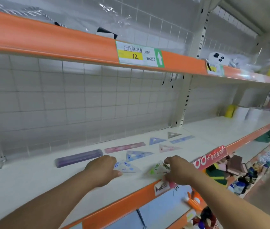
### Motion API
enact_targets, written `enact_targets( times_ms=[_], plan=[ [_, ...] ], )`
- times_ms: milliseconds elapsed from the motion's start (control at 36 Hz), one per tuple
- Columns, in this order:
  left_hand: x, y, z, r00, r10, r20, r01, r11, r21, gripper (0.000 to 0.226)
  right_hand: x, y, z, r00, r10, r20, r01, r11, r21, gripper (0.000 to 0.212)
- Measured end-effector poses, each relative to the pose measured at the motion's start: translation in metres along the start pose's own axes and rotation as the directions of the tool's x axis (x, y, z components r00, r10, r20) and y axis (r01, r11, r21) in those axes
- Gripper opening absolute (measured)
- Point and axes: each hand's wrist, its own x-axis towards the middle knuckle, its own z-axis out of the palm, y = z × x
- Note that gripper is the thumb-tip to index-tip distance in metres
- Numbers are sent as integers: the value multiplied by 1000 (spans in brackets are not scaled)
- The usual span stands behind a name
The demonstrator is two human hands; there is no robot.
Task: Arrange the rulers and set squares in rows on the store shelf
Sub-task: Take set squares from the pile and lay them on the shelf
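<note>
Head view. The white shelf (31,187) carries the stock in two loose rows. Back row, left to right: a purple ruler (79,158), a pink ruler (124,147), a blue set square (156,140), a grey set square (173,134) and a blue ruler (182,139). In front of these lie a larger blue set square (138,155) and a pink set square (168,148).

The left hand (102,170) rests palm down at the shelf front, its fingers (117,174) curled onto the near corner of a clear set square with blue marks (128,167), which lies flat; the hold reads as a press or light pinch, and which cannot be told. The right hand (179,170) pinches a green-printed set square (157,169) between thumb and fingers, tilted, its lower edge at or just above the shelf near the orange front lip (122,207).

Judgement: the step in hand is placing the front row, with two set squares being seated side by side. The next move calls for laying the green piece flat, beside but clear of the blue-marked one, aligned with the row behind, then releasing both without sliding them.
</note>
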Motion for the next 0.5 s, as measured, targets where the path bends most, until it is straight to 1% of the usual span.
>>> enact_targets(
  times_ms=[83, 222, 389, 472, 500],
  plan=[
    [10, 6, 5, 998, -66, -15, 65, 998, -16, 46, 21, 14, -3, 999, -45, 3, 45, 998, -37, 44],
    [26, 29, 14, 984, -171, -40, 169, 985, -46, 38, 58, 39, -13, 985, -170, 7, 170, 984, -61, 50],
    [45, 73, 18, 954, -295, -57, 291, 955, -59, 28, 94, 79, -24, 949, -307, 68, 312, 946, -84, 53],
    [51, 94, 24, 936, -346, -70, 340, 936, -88, 29, 110, 101, -27, 930, -356, 91, 364, 926, -96, 53],
    [53, 101, 27, 929, -363, -70, 356, 930, -92, 33, 114, 107, -28, 924, -369, 101, 379, 920, -98, 52]
  ],
)
